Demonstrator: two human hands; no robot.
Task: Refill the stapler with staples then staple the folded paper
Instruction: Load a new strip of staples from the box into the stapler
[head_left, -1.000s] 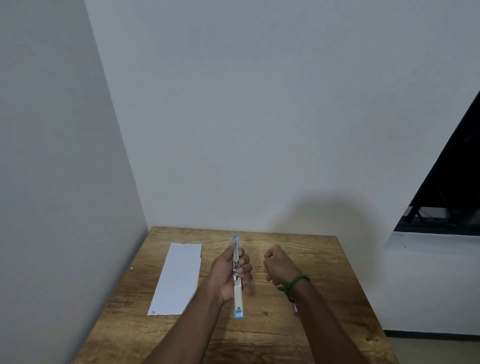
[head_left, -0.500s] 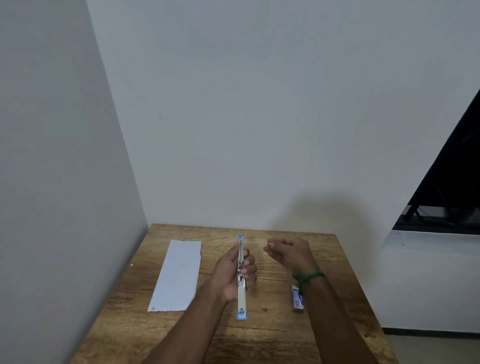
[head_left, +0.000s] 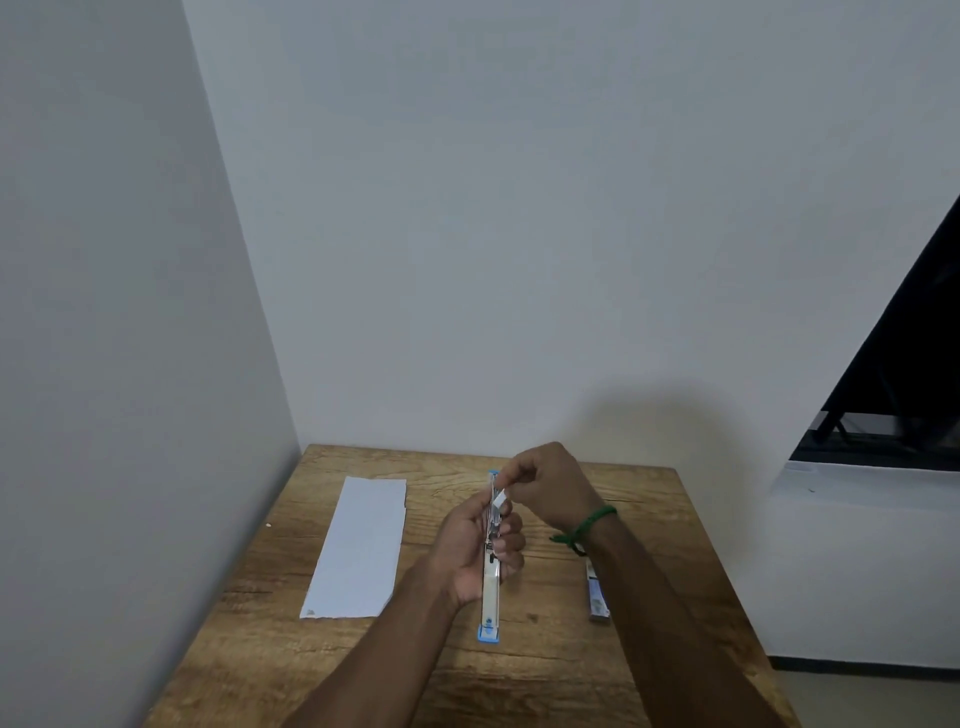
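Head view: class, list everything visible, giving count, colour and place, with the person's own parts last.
table: one, brown wood, in the wall corner.
folded paper: one, white, flat on the table's left.
stapler: one, white, blue ends, opened out, above centre.
staple strip: one, pale, at the stapler's far half.
small box: one, blue-white, table's right.
wristband: one, green, right wrist.
left hand: grips the stapler.
right hand: pinches the staple strip.

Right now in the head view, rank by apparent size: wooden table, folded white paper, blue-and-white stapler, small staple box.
1. Wooden table
2. Folded white paper
3. Blue-and-white stapler
4. Small staple box, partly behind the right forearm, so its full size is unsure
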